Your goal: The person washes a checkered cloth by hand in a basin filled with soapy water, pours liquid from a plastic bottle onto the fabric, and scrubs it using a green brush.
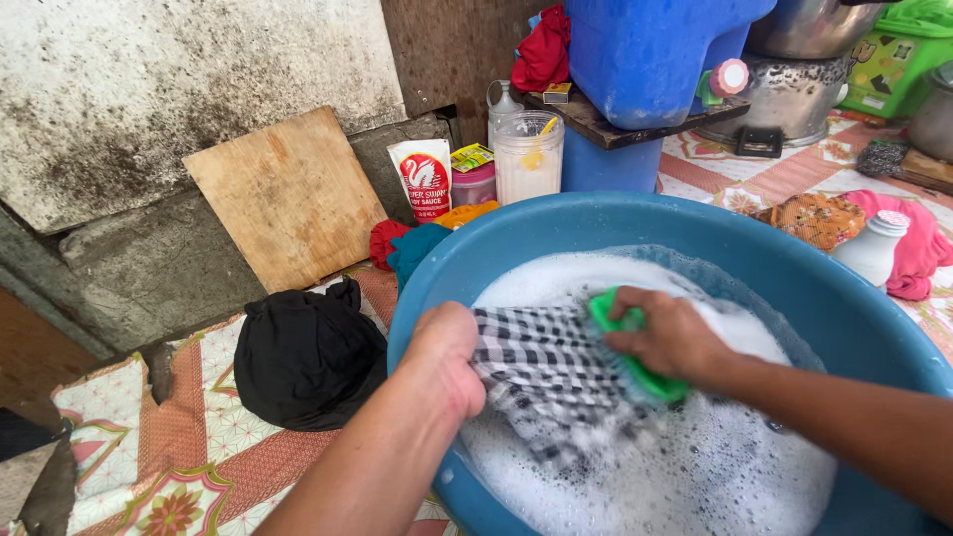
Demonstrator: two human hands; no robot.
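A large blue basin (794, 268) full of soapy foam fills the lower right. Over its near rim lies a black-and-white checked cloth (541, 362), wet and stretched. My left hand (442, 357) is closed on the cloth's left end at the basin's edge. My right hand (667, 335) grips a green scrubbing brush (635, 372) and presses it onto the cloth's right part, above the foam.
A black bundle of cloth (303, 357) lies left of the basin on a patterned mat. Behind stand a wooden board (288, 194), a red-and-white pouch (422, 179), a clear jar (526, 159), a blue container (645, 60), metal pots (794, 89) and a white bottle (874, 248).
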